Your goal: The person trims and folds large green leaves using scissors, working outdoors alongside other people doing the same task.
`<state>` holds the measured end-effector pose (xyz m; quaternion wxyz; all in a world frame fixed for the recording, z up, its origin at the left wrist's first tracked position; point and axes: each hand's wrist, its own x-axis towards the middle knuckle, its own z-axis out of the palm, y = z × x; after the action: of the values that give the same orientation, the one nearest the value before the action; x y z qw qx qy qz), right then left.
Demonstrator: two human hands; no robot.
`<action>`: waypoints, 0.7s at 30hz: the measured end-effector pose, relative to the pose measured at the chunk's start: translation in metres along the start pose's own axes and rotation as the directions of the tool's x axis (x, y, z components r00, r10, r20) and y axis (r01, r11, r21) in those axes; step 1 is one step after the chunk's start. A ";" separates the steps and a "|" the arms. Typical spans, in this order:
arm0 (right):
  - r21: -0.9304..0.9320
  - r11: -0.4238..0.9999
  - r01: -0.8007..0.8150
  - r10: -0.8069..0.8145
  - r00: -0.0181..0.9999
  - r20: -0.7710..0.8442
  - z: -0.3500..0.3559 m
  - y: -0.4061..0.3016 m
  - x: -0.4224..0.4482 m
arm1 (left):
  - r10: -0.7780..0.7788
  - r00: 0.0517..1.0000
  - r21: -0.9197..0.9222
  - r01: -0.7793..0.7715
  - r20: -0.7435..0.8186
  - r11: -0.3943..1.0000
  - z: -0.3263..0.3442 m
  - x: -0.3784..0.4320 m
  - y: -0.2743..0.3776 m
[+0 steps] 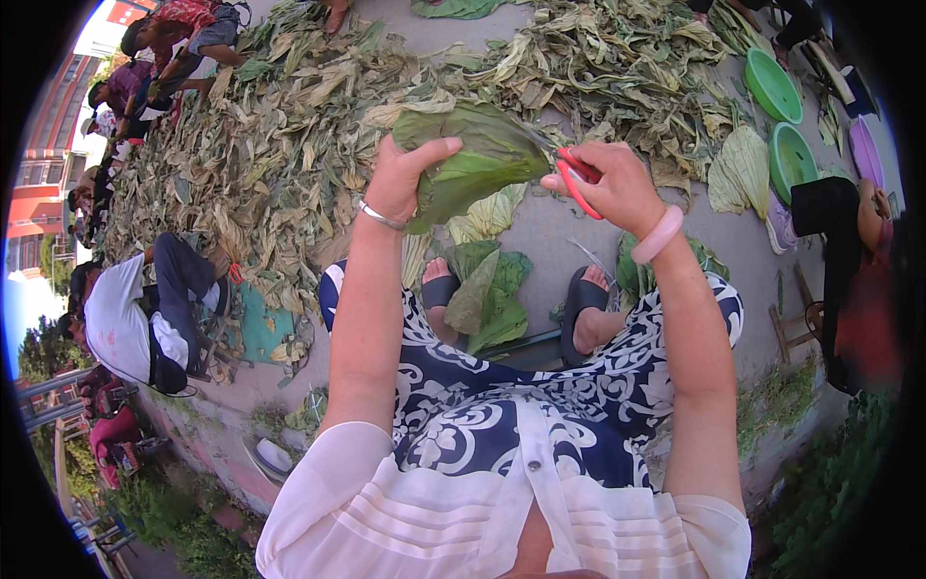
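My left hand (405, 174) grips a large green, partly browned leaf (481, 166) by its left side, thumb on top. Red-handled scissors (579, 184) are in my right hand (615, 181); their blades lie at the leaf's narrow right end, near the stalk. How far the blades are open cannot be told. Below, more green leaves (495, 297) lie on the ground between my sandalled feet. A pale dried leaf (492, 213) lies under the held one. The wide heap of withered leaves (289, 137) stretches in front of me and to the left.
Two green plastic basins (774, 87) and a purple basin (866, 153) stand at the right, beside a seated person's dark-trousered leg (825, 217). A person in a white shirt (116, 318) sits at the left by a teal sheet (264, 326). Several people line the heap's far left edge.
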<state>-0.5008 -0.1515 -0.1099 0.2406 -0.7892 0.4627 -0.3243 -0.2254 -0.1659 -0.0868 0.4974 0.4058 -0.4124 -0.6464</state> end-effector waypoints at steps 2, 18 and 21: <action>0.017 1.000 -0.023 0.023 1.000 0.015 -0.001 -0.001 0.001 | 0.005 1.000 0.000 -0.005 0.005 1.000 0.001 0.000 0.001; -0.013 1.000 -0.001 0.001 1.000 0.026 0.002 0.002 0.002 | -0.006 1.000 -0.003 0.006 0.016 1.000 -0.001 0.000 0.000; -0.004 0.998 0.057 -0.057 0.998 0.030 0.002 0.005 0.001 | -0.005 1.000 -0.010 0.005 0.014 1.000 -0.001 0.000 0.000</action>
<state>-0.5019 -0.1542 -0.1142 0.2361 -0.8074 0.4374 -0.3179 -0.2241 -0.1660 -0.0868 0.4950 0.3999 -0.4118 -0.6523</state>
